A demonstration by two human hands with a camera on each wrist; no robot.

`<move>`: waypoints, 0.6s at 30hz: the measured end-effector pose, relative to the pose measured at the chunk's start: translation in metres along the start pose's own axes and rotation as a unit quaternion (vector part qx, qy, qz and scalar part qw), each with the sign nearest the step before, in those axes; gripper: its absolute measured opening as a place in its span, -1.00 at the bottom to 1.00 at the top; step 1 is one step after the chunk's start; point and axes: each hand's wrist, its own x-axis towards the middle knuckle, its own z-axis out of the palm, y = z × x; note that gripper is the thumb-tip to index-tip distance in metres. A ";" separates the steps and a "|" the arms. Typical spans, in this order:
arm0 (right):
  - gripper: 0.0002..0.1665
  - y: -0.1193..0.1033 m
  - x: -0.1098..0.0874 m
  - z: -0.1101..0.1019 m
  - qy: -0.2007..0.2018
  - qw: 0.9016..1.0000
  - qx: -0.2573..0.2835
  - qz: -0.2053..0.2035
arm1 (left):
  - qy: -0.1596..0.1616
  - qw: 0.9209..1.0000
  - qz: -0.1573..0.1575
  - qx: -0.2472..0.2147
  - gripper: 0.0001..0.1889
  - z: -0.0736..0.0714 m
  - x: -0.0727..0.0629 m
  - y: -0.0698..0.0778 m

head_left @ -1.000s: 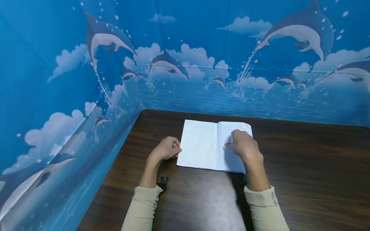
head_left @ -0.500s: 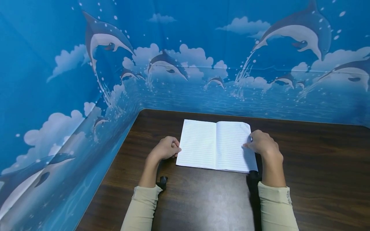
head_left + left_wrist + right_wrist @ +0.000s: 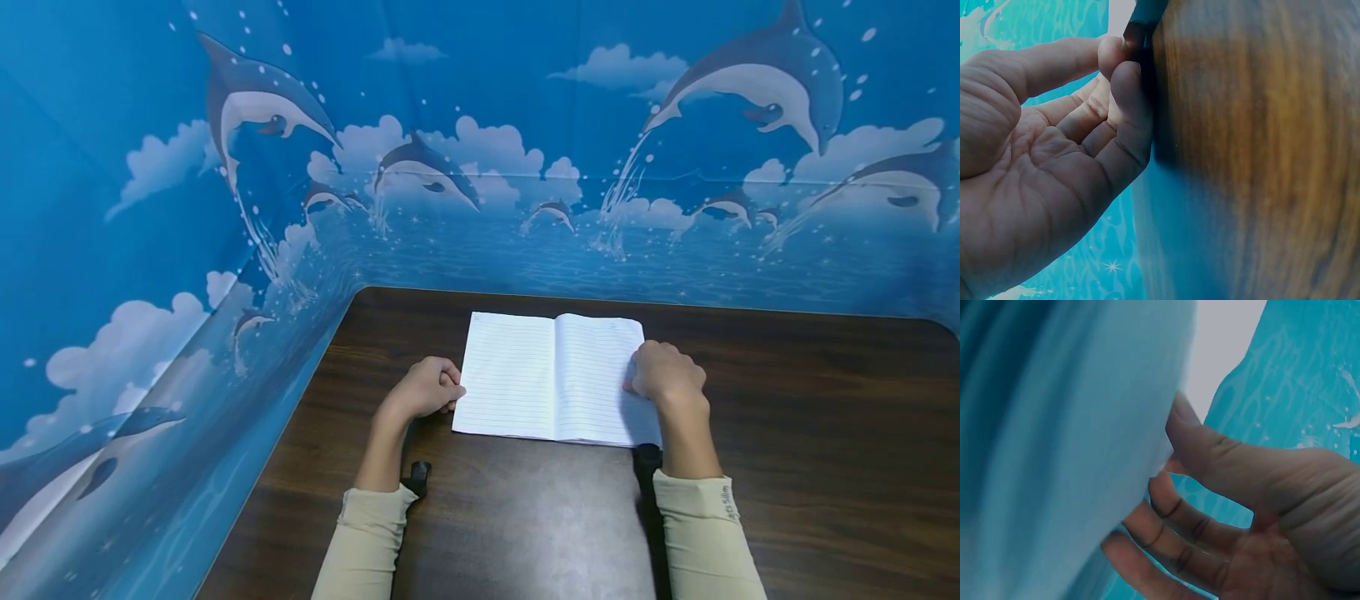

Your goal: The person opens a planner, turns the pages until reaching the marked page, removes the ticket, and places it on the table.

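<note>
An open lined notebook [image 3: 510, 375] lies on the dark wooden table, its two white pages spread on either side of the fold. My left hand [image 3: 425, 387] pinches its left edge between thumb and forefinger; in the left wrist view the fingers [image 3: 1125, 87] are curled at a dark, narrow edge. At the right margin, my right hand [image 3: 667, 371] holds the edge of the right page. The right wrist view shows the thumb [image 3: 1194, 431] on the near side of the page [image 3: 1097, 437], with the fingertips partly hidden behind it.
Brown wood-grain tabletop [image 3: 517, 517] surrounds the notebook. A blue dolphin-print backdrop [image 3: 480, 242] stands along the table's back and left edges. Small black devices sit under both wrists, the left one [image 3: 420, 477] near the cuff.
My right hand has gone from over the middle of the right page to its right edge and now grips it there. The left hand keeps its hold on the left edge.
</note>
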 end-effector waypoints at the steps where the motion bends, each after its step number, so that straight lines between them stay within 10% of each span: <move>1: -0.48 0.000 0.000 0.000 0.004 1.000 -0.003 -0.001 | 0.000 1.000 0.001 -0.001 -0.93 0.000 0.000 0.000; 18: -0.43 -0.002 -0.004 0.003 0.050 0.998 0.048 0.014 | -0.006 1.000 0.001 -0.003 -0.92 -0.001 0.000 -0.001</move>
